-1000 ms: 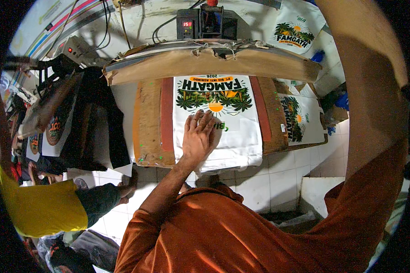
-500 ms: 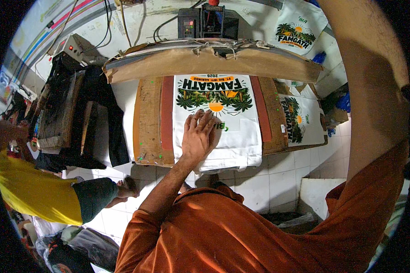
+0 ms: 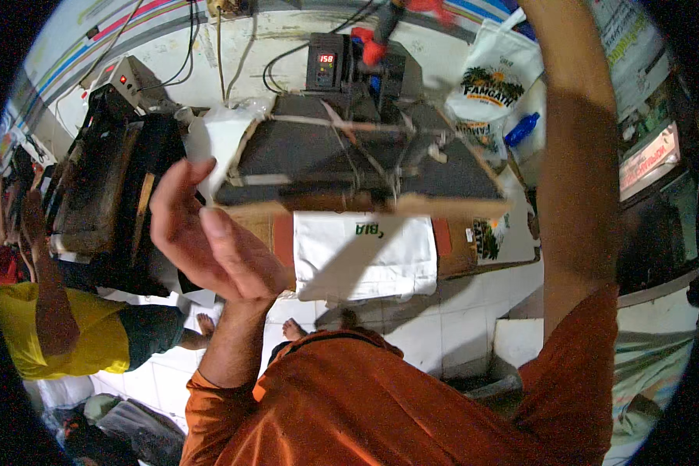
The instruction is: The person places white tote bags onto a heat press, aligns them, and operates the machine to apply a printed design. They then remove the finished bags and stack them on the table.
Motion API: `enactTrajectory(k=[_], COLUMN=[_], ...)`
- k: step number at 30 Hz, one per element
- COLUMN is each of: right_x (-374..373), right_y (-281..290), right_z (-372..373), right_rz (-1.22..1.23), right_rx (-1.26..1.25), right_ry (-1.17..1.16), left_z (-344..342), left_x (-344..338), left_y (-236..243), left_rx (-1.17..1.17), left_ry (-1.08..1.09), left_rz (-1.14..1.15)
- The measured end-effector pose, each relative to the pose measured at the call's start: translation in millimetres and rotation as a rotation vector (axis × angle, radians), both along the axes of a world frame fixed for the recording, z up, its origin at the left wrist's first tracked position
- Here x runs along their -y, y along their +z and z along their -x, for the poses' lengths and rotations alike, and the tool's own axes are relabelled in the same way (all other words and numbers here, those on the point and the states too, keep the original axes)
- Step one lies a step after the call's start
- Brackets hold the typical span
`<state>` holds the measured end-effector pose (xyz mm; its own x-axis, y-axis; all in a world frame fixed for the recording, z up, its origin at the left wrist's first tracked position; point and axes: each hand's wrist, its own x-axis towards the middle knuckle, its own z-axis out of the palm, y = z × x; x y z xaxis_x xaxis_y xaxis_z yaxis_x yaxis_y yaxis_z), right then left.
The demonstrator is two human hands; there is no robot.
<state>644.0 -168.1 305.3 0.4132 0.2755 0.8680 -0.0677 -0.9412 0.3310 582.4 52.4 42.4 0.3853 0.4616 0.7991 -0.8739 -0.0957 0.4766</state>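
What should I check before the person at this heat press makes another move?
1. Left hand clear of the gap: ok; it is raised, empty, fingers apart.
2. Right hand placed safely: cannot tell; the arm runs up out of the picture.
3. White printed fabric between both sides of the red pad: ok; red shows left and right of it.
4. Fabric smooth under the upper plate: cannot tell; the plate hides that part.
5. Control box powered: ok; its display is lit.
6. Co-worker in yellow away from the plate: ok; off to the left.
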Motion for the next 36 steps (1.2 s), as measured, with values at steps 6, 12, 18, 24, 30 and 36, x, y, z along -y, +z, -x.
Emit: enactTrajectory(k=[6,12,18,24,30,36], right_x=[-20,-21,-16,-35,-41,-46], right_y=[-196,-282,-306,-315,-354,-356], right_z=[133,159,167,154,162,163], right_rz=[0.003,-0.006,-0.013,-0.04,-0.106,-0.238], right_rx=[-0.606,-0.977,-1.093,-1.079,-0.993,-0.85], right_ry=[0.367,0.212,0.22,0.273,0.336,0.486], left_z=[7,32,22,21,25,24], left_x=[27,62,65,55,60,61], left_y=[42,20,-28,-77,-71,-77], left_rx=[-0.104,-0.258,-0.234,-0.226,-0.219,-0.231], left_ry=[-0.619,-0.86,-0.917,-0.862,-0.709,-0.765], left_rz=[-0.57,-1.008,-1.078,-0.912,-1.045,-1.12])
